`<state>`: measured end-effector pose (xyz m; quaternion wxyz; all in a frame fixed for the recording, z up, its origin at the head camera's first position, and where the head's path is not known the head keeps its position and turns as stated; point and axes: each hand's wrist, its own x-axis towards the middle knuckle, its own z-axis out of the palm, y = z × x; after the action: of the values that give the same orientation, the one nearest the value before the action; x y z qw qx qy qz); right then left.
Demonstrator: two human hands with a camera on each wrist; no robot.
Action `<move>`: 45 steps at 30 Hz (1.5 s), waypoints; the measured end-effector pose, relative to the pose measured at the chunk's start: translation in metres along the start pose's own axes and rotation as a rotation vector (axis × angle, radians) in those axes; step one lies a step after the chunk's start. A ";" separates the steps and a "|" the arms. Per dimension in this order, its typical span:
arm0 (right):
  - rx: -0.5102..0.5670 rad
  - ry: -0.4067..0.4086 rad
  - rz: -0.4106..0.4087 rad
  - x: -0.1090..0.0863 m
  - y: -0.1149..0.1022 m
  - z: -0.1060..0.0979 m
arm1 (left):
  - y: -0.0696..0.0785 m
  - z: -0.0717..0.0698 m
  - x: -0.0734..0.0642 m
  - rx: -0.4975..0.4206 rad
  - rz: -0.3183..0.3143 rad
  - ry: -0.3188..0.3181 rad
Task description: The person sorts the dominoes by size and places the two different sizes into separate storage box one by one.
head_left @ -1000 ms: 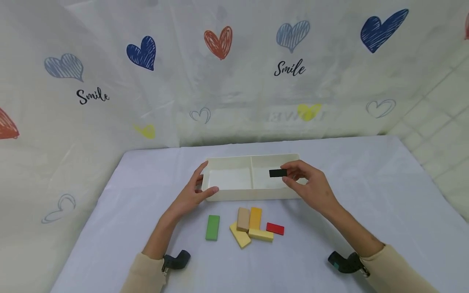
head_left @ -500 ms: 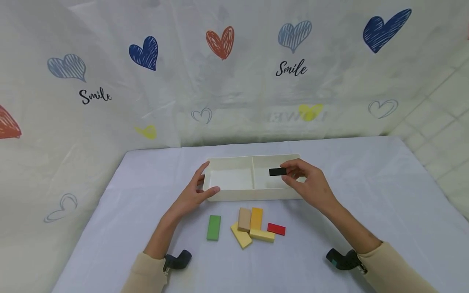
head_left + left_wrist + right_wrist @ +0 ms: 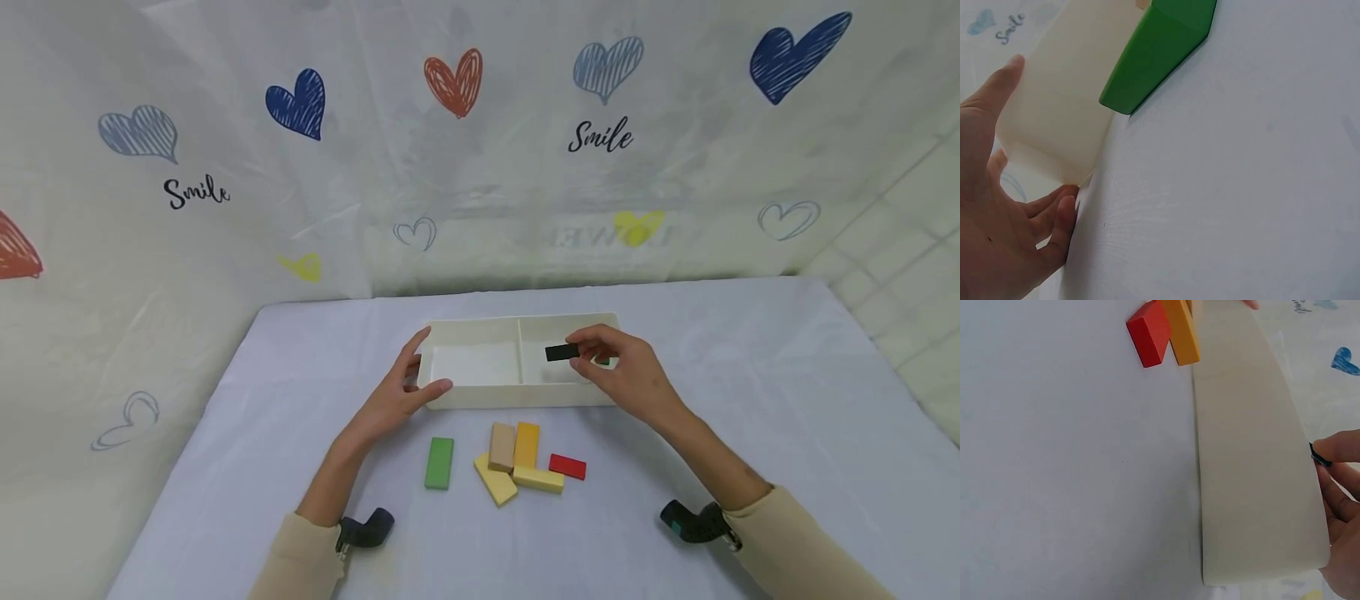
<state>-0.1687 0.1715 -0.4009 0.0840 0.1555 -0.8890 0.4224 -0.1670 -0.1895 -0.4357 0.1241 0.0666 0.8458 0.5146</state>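
Observation:
A white two-compartment tray (image 3: 480,396) stands on the table, its long side toward me. At its left end, my left hand (image 3: 390,400) grips it, thumb on the front wall and fingers around the end. My right hand (image 3: 626,375) pinches a small black rectangular block (image 3: 561,353) by one end, over the right compartment. In the right wrist view, thumb and fingertip hold the black block (image 3: 1319,455) just past the tray's rim. A small dark green patch shows beneath the right fingers; I cannot tell what it is.
In front of the tray lie a green block (image 3: 439,463), a tan block (image 3: 502,447), an orange block (image 3: 527,445), two pale yellow blocks and a red block (image 3: 567,467). Several of these touch or overlap. A heart-printed sheet (image 3: 360,167) hangs behind the table.
My right hand has shifted slightly left with the black block, which is now a little tilted. The left hand keeps its hold on the tray. The loose blocks stay put.

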 end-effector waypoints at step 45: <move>0.018 -0.035 -0.024 -0.007 -0.011 -0.006 | 0.002 0.001 0.000 0.012 -0.008 0.013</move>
<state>-0.1578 0.1707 -0.3910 0.0720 0.1744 -0.8845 0.4267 -0.1671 -0.1872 -0.4341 0.1204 0.0605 0.8500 0.5092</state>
